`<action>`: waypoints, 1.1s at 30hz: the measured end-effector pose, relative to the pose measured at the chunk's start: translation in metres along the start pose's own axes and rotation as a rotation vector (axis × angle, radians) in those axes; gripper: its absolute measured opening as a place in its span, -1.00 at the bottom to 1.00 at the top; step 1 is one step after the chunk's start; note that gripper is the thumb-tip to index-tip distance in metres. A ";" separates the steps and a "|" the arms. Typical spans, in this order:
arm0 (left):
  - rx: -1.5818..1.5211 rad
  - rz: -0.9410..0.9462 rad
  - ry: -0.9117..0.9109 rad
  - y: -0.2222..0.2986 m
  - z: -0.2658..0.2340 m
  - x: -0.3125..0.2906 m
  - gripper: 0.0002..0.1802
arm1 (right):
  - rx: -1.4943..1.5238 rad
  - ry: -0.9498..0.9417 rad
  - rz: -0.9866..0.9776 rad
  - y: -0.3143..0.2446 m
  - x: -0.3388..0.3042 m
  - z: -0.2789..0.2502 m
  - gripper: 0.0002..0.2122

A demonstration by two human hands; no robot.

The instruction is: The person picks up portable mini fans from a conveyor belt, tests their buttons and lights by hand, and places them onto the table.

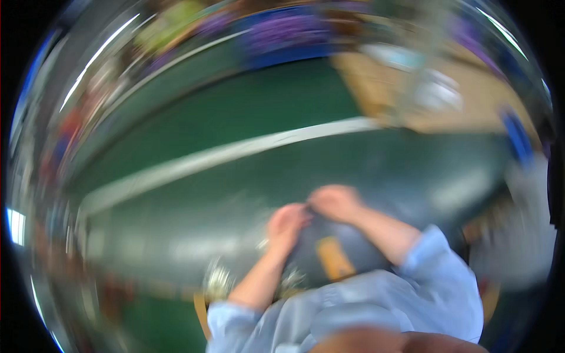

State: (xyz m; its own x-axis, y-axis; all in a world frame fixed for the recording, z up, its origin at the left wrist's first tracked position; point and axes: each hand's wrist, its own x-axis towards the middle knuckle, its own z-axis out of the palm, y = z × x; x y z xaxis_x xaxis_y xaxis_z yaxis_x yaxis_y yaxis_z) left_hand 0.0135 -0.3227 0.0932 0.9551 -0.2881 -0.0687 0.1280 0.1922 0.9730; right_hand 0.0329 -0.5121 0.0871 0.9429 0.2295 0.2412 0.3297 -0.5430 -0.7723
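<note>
Motion blur smears the whole picture. My left hand [288, 223] and my right hand [337, 202] meet fingertip to fingertip above a dark, shiny surface [176, 247]. Both hands look closed, fingers curled in a pinch. Something small and dark may lie between the fingertips, but I cannot make it out. Below my hands, close to my body, lies a flat orange-yellow piece [334, 257]. Shiny, clear-looking bundles [218, 280] are by my left forearm, with another shiny bundle [292, 277] between that forearm and my shirt.
A pale strip [235, 154] runs across beyond the dark surface, with green floor [265, 97] past it. A blue crate [288, 57] of purple things stands far off. At the right, a brown board-like top [376, 82] carries a whitish bundle [438, 91]; a blue object [518, 136] is nearby.
</note>
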 end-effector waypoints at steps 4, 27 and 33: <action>-0.129 0.090 -0.021 -0.008 0.017 0.001 -0.82 | 0.068 0.011 0.151 -0.001 -0.007 -0.014 -0.88; 0.086 0.272 0.108 0.008 0.007 0.006 -0.87 | 0.126 -0.076 0.068 0.003 0.002 -0.016 -0.87; 0.028 0.297 0.207 0.006 0.008 0.008 -0.89 | 0.143 -0.086 0.062 0.007 0.002 -0.015 -0.88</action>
State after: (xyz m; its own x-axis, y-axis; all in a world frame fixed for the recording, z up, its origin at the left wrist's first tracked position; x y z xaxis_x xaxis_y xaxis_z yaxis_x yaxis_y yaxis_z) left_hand 0.0195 -0.3312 0.1005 0.9837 -0.0272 0.1779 -0.1682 0.2125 0.9626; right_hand 0.0374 -0.5280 0.0910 0.9518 0.2705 0.1443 0.2554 -0.4394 -0.8612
